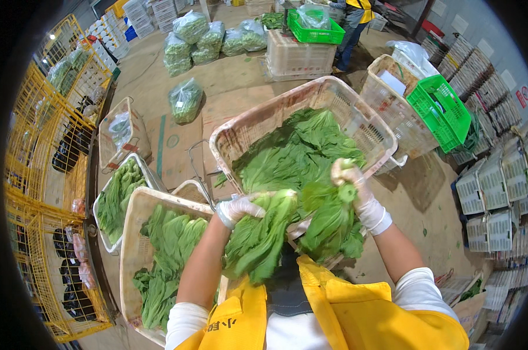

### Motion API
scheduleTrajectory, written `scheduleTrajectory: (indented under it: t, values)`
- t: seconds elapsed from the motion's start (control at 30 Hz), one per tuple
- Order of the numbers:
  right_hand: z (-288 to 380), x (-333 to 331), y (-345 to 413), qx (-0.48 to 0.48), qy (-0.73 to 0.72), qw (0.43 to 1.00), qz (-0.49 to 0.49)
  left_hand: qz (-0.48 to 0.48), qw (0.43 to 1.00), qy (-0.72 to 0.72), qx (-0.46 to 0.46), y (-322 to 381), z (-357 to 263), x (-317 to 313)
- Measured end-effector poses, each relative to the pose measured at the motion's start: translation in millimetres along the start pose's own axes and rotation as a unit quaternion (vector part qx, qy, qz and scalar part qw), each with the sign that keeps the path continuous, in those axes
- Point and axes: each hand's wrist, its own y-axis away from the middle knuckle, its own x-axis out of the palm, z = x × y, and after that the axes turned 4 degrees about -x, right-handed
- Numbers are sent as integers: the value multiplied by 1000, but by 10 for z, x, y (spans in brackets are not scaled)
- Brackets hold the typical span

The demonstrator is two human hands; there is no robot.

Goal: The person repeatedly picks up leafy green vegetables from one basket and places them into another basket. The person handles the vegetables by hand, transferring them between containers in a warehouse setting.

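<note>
My left hand (242,210), in a thin translucent glove, grips a bunch of leafy greens (264,232) near its pale stem end, with the leaves hanging toward my body. Gloved likewise, my right hand (353,183) is closed around the stems of more leafy greens (329,218), whose leaves droop below it. Just beyond both hands stands a large stained plastic crate (268,107) with a layer of green leaves (299,148) inside. At my left, a cream plastic crate (130,245) holds further leafy greens (167,262), partly hidden by my left forearm.
A white crate of greens (119,197) stands farther left, near yellow wire cages (49,144). Bagged vegetables (185,100) sit on the floor ahead. Stained crates (399,118) with a green basket (441,111) are at right. A person (353,30) stands at the back.
</note>
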Motion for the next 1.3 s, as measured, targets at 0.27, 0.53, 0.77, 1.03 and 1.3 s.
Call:
scheduleTrajectory:
  t: [0.27,0.53,0.77,1.03,1.3]
  values:
    - [36,330,-62,164,288,939,90,-100,994,41,6,-79,107,-41]
    - [222,-110,44,265,634,717,112,-370,809,-456,-11,-85,-27,286]
    - [44,-177,313,238,587,752,182,-333,905,-259,55,-1,-43,396]
    - [-181,465,-66,105,425,899,4,-370,883,-220,187,220,90,334]
    - [-448,1321,-294,145,130,976,100,-272,870,-114,395,595,193,306]
